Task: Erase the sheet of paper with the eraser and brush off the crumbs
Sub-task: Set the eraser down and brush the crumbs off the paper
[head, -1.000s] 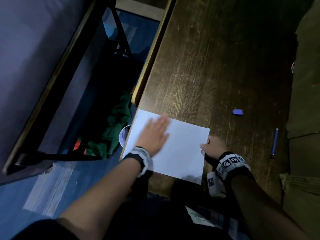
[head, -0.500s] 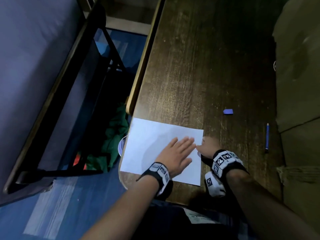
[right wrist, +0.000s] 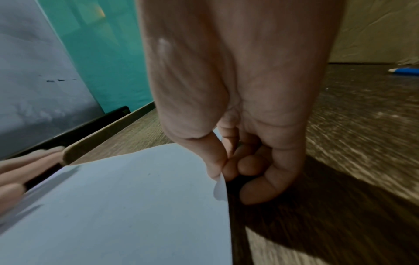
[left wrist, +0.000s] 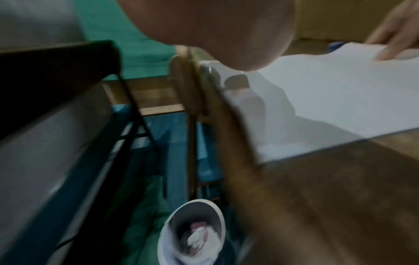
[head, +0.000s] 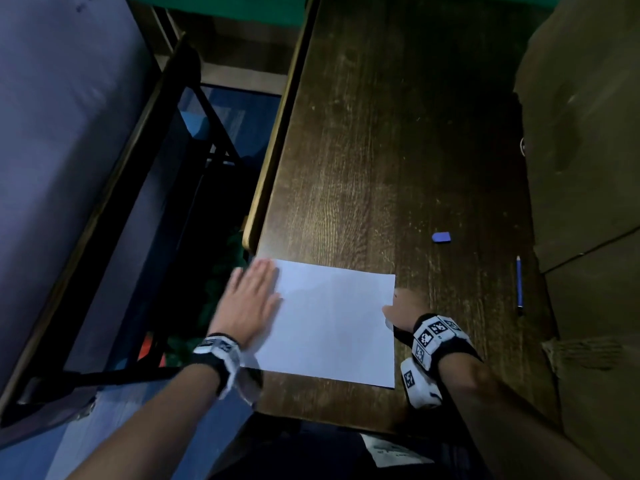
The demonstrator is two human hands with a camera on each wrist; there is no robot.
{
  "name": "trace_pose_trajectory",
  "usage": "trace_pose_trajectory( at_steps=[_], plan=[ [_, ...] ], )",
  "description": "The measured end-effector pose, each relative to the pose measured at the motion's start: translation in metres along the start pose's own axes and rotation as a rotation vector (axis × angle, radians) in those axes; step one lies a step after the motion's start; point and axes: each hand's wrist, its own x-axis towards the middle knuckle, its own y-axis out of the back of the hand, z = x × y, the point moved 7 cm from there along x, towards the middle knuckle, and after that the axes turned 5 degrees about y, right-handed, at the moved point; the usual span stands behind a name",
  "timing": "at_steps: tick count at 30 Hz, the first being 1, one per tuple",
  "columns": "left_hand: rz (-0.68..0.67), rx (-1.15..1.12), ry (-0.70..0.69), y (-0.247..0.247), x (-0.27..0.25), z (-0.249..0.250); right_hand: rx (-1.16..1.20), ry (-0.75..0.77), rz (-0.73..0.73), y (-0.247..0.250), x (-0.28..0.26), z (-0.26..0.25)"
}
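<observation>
Presumably brushing crumbs: left hand (head: 250, 299) flat, fingers straight, at sheet (head: 332, 323) edge; right hand (head: 403, 306) pinch-grip anchors it on tabletop (head: 381, 150).

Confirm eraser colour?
Blue. The eraser lies on the wooden table, clearest in the head view.

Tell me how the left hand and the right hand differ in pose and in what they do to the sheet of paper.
The left hand lies flat with straight fingers over the left edge of the sheet of paper; the right hand is curled. The left hand grips nothing, while the right hand pinches the sheet's right edge between thumb and fingers. The left hand looks motion-blurred; the right looks sharp. Both touch the sheet and wear marker wristbands.
</observation>
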Motion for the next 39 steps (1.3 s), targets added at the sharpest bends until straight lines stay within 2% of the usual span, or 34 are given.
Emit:
trace_pose_trajectory(
  at_steps=[4, 7, 10, 13, 16, 19, 22, 24, 27, 30, 32, 33, 35, 37, 39],
  plan=[
    [-0.089, -0.107, -0.201, -0.018, 0.014, 0.109, -0.011, 0.007, 0.012, 0.0, -0.001, -0.001],
    [-0.149, -0.109, -0.284, -0.034, 0.01, 0.139, -0.014, 0.034, 0.037, 0.003, -0.006, -0.005],
    [-0.091, -0.065, -0.26, -0.033, 0.011, 0.101, 0.043, 0.047, 0.042, 0.004, -0.007, -0.002],
    [-0.053, -0.09, -0.058, -0.022, 0.007, 0.026, 0.074, 0.054, 0.049, 0.004, -0.004, 0.003],
    [-0.092, -0.062, 0.084, -0.016, -0.011, -0.035, 0.107, 0.061, 0.055, 0.002, 0.0, 0.008],
    [-0.195, 0.016, 0.09, -0.015, -0.026, -0.06, 0.156, 0.042, 0.07, -0.003, 0.0, 0.018],
    [-0.192, 0.012, 0.057, -0.001, -0.027, -0.049, 0.211, 0.035, 0.081, -0.007, -0.004, 0.028],
    [-0.208, 0.005, -0.087, 0.006, -0.022, -0.025, 0.247, 0.02, 0.106, -0.007, -0.006, 0.035],
    [-0.301, 0.039, -0.316, -0.005, -0.014, 0.005, 0.344, 0.01, 0.227, -0.001, -0.013, 0.047],
    [-0.41, 0.037, -0.274, -0.011, -0.004, 0.024, 0.375, 0.062, 0.448, 0.004, -0.029, 0.053],
    [-0.358, 0.034, -0.277, -0.009, 0.006, 0.039, 0.232, 0.167, 0.578, 0.008, -0.045, 0.044],
    [-0.36, 0.033, -0.252, -0.008, 0.008, 0.045, 0.164, 0.234, 0.583, 0.006, -0.05, 0.038],
    [-0.356, 0.055, -0.213, -0.007, 0.014, 0.056, 0.059, 0.297, 0.458, -0.008, -0.052, 0.03],
    [-0.352, 0.032, -0.163, -0.007, 0.018, 0.062, -0.027, 0.25, 0.288, -0.024, -0.048, 0.032],
    [-0.364, 0.001, -0.103, -0.011, 0.017, 0.065, -0.083, 0.233, 0.234, -0.023, -0.04, 0.035]
  ],
)
